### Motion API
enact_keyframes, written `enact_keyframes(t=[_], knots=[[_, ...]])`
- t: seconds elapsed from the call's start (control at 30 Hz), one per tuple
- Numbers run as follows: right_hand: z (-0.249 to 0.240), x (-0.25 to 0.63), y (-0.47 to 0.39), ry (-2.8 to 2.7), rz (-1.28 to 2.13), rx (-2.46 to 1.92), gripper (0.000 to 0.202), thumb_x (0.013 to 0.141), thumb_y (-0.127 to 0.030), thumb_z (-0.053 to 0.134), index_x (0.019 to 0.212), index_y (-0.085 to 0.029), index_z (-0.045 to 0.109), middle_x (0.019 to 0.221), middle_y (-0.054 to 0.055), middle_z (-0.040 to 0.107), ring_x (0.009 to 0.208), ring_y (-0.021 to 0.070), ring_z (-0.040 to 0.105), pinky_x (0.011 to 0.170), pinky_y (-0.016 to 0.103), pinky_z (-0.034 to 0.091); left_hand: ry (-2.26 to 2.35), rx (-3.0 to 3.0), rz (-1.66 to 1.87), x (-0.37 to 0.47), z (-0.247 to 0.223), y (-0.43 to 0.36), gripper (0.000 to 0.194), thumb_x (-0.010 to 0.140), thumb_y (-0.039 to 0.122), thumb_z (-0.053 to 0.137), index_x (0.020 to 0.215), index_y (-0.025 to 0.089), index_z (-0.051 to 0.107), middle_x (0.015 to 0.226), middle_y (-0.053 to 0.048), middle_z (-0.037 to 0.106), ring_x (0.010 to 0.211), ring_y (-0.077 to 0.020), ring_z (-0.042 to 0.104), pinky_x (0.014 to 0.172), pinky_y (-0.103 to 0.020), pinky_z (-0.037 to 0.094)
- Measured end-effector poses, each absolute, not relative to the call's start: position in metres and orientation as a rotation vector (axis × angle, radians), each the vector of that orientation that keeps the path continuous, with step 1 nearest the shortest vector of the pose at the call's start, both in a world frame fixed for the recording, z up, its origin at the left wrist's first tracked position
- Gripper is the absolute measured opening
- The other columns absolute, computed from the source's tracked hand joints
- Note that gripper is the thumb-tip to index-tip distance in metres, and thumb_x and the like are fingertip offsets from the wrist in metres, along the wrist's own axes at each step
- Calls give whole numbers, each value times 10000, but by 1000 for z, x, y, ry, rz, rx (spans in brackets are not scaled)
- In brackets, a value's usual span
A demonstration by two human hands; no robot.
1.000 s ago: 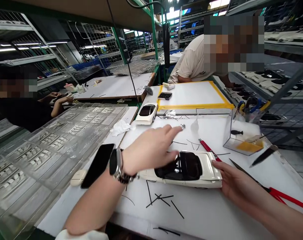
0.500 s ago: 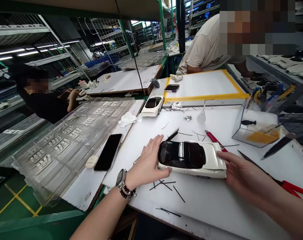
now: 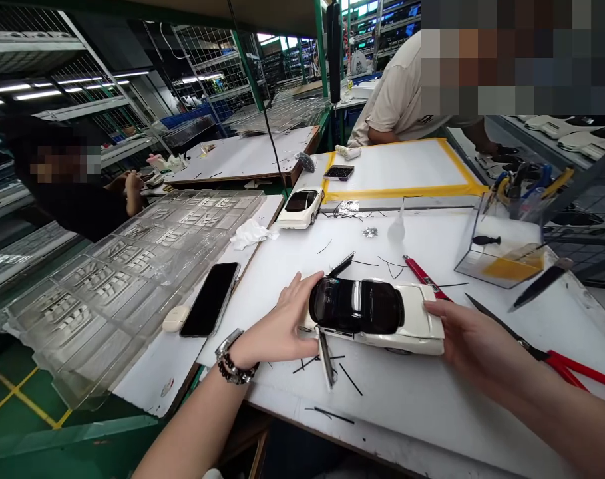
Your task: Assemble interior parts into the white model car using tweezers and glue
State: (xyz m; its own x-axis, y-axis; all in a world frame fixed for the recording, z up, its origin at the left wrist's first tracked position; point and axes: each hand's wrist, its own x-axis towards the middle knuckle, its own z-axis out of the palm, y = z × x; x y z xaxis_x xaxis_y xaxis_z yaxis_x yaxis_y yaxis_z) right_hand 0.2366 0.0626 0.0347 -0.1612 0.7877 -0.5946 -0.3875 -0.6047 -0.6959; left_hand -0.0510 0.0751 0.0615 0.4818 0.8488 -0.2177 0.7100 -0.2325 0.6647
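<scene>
So the near door [image 3: 326, 359] of the toy car [image 3: 367, 309] has swung out since half a second ago; it was flush with the body then. The far door [image 3: 341, 266] is sticking out too, same as in that earlier frame. The car's shell is glossy off-white, all rounded edges, with a shiny black roof and windows that catch the light. It's over the middle of the white tabletop [image 3: 422, 406], nose toward the left; can't tell if every wheel touches down.

Left grip [image 3: 282, 326] is spread around the nose, fingers on the far side and thumb by the near door's hinge, so only loosely closed on it. Right grip [image 3: 466, 336] has the tail pinched, thumb flat on the smooth rear lid.

Around it: thin, straight black strips [image 3: 351, 379] just below, crumpled silvery foil [image 3: 369, 232] past the far door, a slim red tool [image 3: 424, 275] behind the tail, and red-handled scissors [image 3: 572, 366] beyond the right grip. A flat, glassy black phone [image 3: 209, 299] lies off to the left.
</scene>
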Motion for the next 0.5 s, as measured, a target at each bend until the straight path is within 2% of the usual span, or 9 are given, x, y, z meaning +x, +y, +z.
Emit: enact_keyframes(t=[0.1, 0.17, 0.33, 0.5], knots=[[31, 241, 65, -510, 1888, -1259, 319, 795, -230, 651, 1110, -204, 611, 986, 70, 683, 972, 279, 634, 733, 338, 601, 1191, 1950, 288, -68, 65, 76, 896, 721, 202, 606, 1466, 246, 109, 1551, -56, 127, 1434, -271, 57, 1178, -448, 102], [30, 242, 66, -524, 1899, -1253, 333, 784, -231, 662, 1113, -211, 612, 962, 68, 686, 970, 278, 636, 746, 334, 601, 1193, 1976, 282, -76, 64, 81, 894, 736, 265, 649, 1464, 235, 131, 1548, -77, 134, 1426, -266, 120, 1178, -431, 118], [30, 241, 69, -422, 1819, -1235, 353, 791, -173, 571, 1143, -203, 583, 960, 62, 685, 919, 264, 655, 746, 342, 604, 1161, 2152, 161, -76, 56, 114, 1058, 657, 426, 754, 1474, 214, 115, 1541, -111, 135, 1415, -297, 139, 1172, -443, 133], [33, 237, 74, -410, 1840, -1190, 415, 776, -122, 514, 1182, -186, 563, 1051, 63, 667, 978, 260, 636, 776, 352, 596, 1027, 2265, 191, -67, 44, 128, 1087, 577, 454, 788, 1459, 209, 203, 1441, -109, 333, 1330, -300, 310, 1134, -409, 246]])
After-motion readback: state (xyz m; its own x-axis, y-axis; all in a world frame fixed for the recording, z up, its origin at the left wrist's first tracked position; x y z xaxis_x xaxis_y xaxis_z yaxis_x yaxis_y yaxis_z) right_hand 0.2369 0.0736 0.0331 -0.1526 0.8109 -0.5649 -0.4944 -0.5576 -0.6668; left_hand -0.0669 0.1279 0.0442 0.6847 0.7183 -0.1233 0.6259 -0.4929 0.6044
